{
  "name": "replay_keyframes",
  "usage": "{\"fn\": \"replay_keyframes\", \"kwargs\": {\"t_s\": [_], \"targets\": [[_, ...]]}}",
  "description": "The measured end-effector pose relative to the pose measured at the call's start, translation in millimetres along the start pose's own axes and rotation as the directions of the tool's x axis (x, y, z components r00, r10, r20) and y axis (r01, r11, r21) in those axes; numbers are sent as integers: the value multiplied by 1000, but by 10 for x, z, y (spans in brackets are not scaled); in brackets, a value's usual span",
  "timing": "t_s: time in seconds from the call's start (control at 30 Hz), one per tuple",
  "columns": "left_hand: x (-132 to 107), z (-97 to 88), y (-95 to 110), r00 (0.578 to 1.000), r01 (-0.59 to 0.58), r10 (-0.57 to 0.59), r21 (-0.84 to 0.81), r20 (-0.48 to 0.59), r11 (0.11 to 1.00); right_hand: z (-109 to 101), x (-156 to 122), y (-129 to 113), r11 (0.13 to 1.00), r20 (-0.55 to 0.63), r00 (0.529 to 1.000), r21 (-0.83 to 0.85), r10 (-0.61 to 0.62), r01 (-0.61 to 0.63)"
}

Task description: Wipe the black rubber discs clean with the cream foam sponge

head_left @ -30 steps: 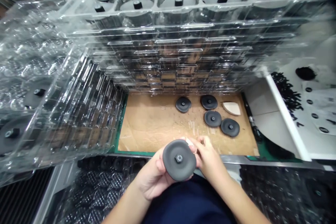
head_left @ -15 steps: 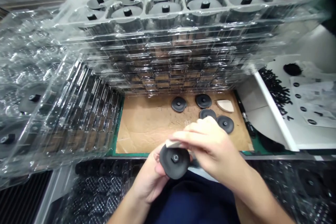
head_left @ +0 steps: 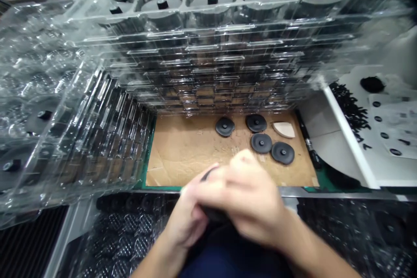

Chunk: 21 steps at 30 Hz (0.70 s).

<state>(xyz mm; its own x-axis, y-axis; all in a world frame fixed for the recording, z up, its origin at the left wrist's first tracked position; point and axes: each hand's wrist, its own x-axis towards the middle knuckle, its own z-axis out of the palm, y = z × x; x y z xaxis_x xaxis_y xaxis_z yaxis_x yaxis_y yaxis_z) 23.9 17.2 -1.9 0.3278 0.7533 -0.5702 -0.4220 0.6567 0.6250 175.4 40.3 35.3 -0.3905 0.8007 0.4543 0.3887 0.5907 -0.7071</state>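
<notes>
Tip for this bit: keep the left hand [head_left: 185,221] curled steadily round the rim of the black disc [head_left: 209,173] and work the right hand [head_left: 256,197] lightly and evenly. The disc is in the left fingers, by the near edge of the cardboard [head_left: 182,147], mostly hidden under the right hand. Too blurred to tell what the right fingers are pinching, tbh. Half a second ago the disc's face showed, plus a pale piece in the right fingers; now both are covered up.
</notes>
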Motion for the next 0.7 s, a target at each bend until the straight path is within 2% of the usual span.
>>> {"fn": "replay_keyframes", "kwargs": {"t_s": [0.03, 0.1, 0.13, 0.17, 0.23, 0.33, 0.4, 0.47, 0.5, 0.53, 0.57, 0.63, 0.7], "targets": [[7, -22, -12, 1000, -29, 29, -23, -6, 999, 23, -39, 98, 991, -49, 989, 9, 137, -137], [22, -73, -30, 996, -90, 89, -110, -15, 990, 104, -180, 324, 912, -120, 906, -3, 407, -410], [30, -100, -36, 994, -109, 108, -151, -18, 982, 167, -280, 431, 870, -132, 863, -15, 487, -493], [36, -123, -40, 992, -123, 121, -185, -19, 975, 242, -392, 522, 846, -125, 842, -23, 525, -532], [46, -153, -44, 990, -141, 140, -218, -19, 966, 398, -621, 636, 847, -75, 846, -26, 528, -531], [52, -143, -46, 991, -132, 133, -223, -11, 966, 501, -806, 617, 837, -46, 837, -19, 546, -547], [47, -101, -39, 993, -116, 116, -205, -14, 972, 426, -743, 477, 815, -86, 812, -7, 577, -580], [34, -46, -24, 994, -112, 108, -181, -31, 977, 283, -557, 259, 813, -193, 795, 20, 575, -582], [25, -20, -12, 993, -113, 108, -172, -36, 979, 213, -444, 136, 840, -276, 802, 39, 529, -541], [16, 1, 0, 994, -112, 108, -167, -31, 980, 156, -336, 17, 894, -325, 840, 41, 435, -447], [7, 14, 12, 994, -112, 110, -163, -21, 980, 118, -241, -88, 945, -317, 894, 29, 316, -324], [-4, 15, 29, 993, -112, 115, -168, 7, 979, 96, -115, -227, 983, -221, 958, 33, 182, -180], [-3, -5, 30, 993, -116, 119, -182, 3, 976, 127, -70, -262, 980, -74, 977, 40, 199, -197]]}}
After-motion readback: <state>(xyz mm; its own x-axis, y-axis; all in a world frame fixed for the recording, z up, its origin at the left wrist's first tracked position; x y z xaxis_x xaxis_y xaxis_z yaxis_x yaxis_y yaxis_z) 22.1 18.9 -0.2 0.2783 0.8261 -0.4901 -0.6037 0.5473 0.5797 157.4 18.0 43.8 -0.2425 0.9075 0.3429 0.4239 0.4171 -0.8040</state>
